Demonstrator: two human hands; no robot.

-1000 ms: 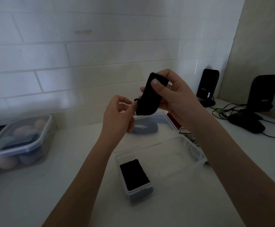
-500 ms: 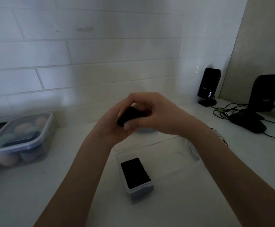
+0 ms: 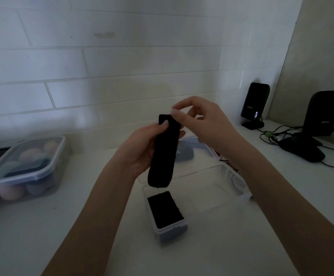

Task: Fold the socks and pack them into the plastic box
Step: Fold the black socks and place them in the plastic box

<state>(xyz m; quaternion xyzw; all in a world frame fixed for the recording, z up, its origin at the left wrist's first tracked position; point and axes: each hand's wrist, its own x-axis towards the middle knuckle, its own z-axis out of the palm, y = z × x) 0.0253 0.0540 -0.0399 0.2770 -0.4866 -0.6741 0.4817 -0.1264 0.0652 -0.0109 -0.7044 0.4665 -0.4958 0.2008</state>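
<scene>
A black sock (image 3: 163, 154) hangs lengthwise in the air above the clear plastic box (image 3: 239, 188). My left hand (image 3: 140, 148) grips its upper part, thumb on the front near the top edge. My right hand (image 3: 200, 120) is at the sock's top right corner, thumb and forefinger pinched there; whether they hold the cloth is hard to tell. One folded black sock (image 3: 165, 210) lies in the near left end of the box. The rest of the box looks bare.
A lidded clear container (image 3: 21, 166) with pale round items stands at the left. A dark item (image 3: 186, 154) lies in another clear tray behind the box. Two black speakers (image 3: 254, 104) (image 3: 319, 124) with cables stand at the right on the white counter.
Half a second ago both hands were closed around the bunched sock. Now the sock hangs stretched out long from my left hand, and my right hand has moved up to its top corner.
</scene>
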